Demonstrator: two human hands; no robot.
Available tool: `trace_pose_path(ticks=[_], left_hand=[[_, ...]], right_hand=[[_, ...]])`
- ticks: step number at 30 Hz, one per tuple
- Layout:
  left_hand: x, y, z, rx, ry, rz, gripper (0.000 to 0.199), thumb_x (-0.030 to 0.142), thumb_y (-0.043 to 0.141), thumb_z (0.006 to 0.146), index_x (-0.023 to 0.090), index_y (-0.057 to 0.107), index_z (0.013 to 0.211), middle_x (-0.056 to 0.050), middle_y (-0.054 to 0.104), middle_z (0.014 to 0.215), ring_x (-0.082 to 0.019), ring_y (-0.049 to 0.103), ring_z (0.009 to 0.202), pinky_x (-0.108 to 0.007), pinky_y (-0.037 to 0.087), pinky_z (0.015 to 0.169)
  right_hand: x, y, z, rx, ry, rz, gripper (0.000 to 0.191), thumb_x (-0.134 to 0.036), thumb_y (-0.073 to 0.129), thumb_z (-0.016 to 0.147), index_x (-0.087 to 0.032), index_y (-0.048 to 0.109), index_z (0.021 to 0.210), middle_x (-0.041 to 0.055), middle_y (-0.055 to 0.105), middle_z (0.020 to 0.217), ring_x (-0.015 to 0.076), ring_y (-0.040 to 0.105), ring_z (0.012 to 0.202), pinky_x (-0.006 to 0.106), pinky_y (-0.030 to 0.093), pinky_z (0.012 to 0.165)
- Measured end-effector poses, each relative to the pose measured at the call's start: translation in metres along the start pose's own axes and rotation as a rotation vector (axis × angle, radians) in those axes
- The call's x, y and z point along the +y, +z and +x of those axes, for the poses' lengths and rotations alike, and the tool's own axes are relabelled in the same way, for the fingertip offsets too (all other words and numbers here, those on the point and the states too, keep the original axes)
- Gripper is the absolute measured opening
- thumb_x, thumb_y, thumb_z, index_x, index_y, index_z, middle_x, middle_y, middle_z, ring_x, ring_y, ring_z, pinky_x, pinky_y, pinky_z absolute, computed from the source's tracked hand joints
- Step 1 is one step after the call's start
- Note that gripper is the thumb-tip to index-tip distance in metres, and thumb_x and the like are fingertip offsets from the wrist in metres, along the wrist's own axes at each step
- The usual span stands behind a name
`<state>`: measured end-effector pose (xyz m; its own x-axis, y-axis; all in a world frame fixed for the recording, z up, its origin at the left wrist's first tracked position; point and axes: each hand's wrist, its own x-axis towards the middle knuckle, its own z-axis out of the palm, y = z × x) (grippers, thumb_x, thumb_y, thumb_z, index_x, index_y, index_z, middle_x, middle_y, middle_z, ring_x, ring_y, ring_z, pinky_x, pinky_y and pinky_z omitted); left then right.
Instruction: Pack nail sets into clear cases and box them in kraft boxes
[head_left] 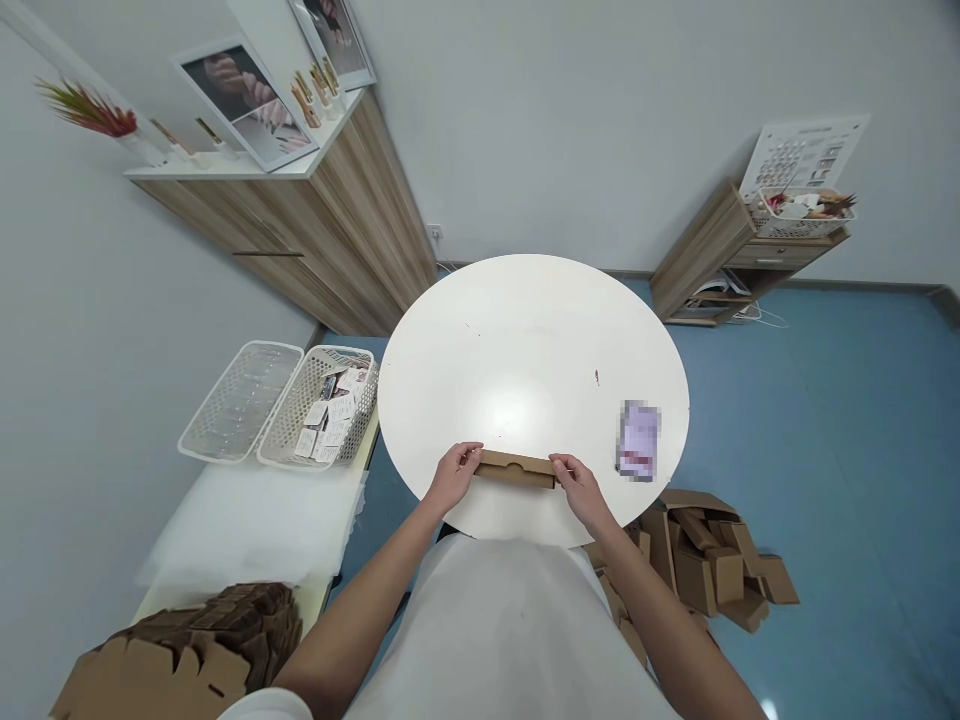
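A long, narrow brown cardboard box (516,470) is held level over the near edge of the round white table (525,340). My left hand (455,476) grips its left end, fingers closed on the cardboard. At the right end, my right hand (577,484) pinches the box between thumb and fingers. A semicircular notch shows in the middle of its upper face. On the table to the right lies a purple item (638,441), blurred by pixelation.
Left of the table stand a white basket of cards (322,410), another with clear items (241,400), translucent sheets (247,520) and stacked flat cardboard (172,660). Brown boxes (712,570) fill a carton on the floor at the right. Wooden cabinets (360,220) stand behind.
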<state>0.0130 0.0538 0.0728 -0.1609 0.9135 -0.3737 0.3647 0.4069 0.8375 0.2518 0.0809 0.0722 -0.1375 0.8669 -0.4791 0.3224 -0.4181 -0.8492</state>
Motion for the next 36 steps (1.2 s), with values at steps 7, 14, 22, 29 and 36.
trace_pose_path(ticks=[7,14,22,29,36], left_hand=[[-0.018,-0.001,0.002,-0.029,-0.009,0.115,0.045,0.046,0.051,0.074,0.021,0.052,0.111,-0.006,0.053,0.099,-0.016,0.053,0.085,-0.028,0.045,0.073],[-0.014,0.000,0.003,-0.118,-0.044,0.111,0.046,0.046,0.044,0.079,0.021,0.046,0.117,-0.009,0.052,0.114,-0.017,0.056,0.090,-0.030,0.044,0.079],[-0.009,0.004,-0.013,-0.076,-0.093,0.135,0.053,0.051,0.055,0.070,0.019,0.044,0.111,-0.009,0.056,0.106,-0.017,0.058,0.083,-0.028,0.047,0.069],[-0.022,0.001,-0.026,-0.140,0.019,0.147,0.045,0.044,0.061,0.065,0.021,0.044,0.099,-0.007,0.054,0.105,-0.017,0.057,0.083,-0.028,0.047,0.066],[-0.057,0.000,-0.036,-0.102,0.114,0.271,0.042,0.032,0.061,0.062,0.019,0.046,0.099,-0.007,0.049,0.106,-0.020,0.053,0.093,-0.034,0.044,0.079]], right_hand=[[0.018,0.006,0.004,-0.019,0.009,-0.108,0.043,-0.048,0.051,0.070,-0.023,0.055,0.104,0.0045,0.055,0.099,0.0139,0.052,0.068,0.031,0.044,0.067],[0.011,0.005,0.007,-0.039,-0.015,-0.249,0.040,-0.047,0.046,0.074,-0.026,0.055,0.108,0.0046,0.054,0.108,0.0172,0.055,0.079,0.033,0.043,0.073],[0.012,0.012,-0.009,-0.059,0.004,-0.232,0.043,-0.047,0.043,0.078,-0.029,0.048,0.116,0.0035,0.058,0.108,0.0194,0.058,0.083,0.033,0.042,0.072],[0.030,0.018,-0.028,-0.117,-0.039,-0.071,0.035,-0.034,0.049,0.075,-0.027,0.048,0.110,0.0033,0.058,0.110,0.0180,0.058,0.094,0.034,0.044,0.079],[0.050,0.049,-0.050,-0.142,-0.118,-0.160,0.037,-0.024,0.059,0.065,-0.024,0.055,0.101,0.0043,0.045,0.128,0.0198,0.054,0.101,0.036,0.043,0.086]])
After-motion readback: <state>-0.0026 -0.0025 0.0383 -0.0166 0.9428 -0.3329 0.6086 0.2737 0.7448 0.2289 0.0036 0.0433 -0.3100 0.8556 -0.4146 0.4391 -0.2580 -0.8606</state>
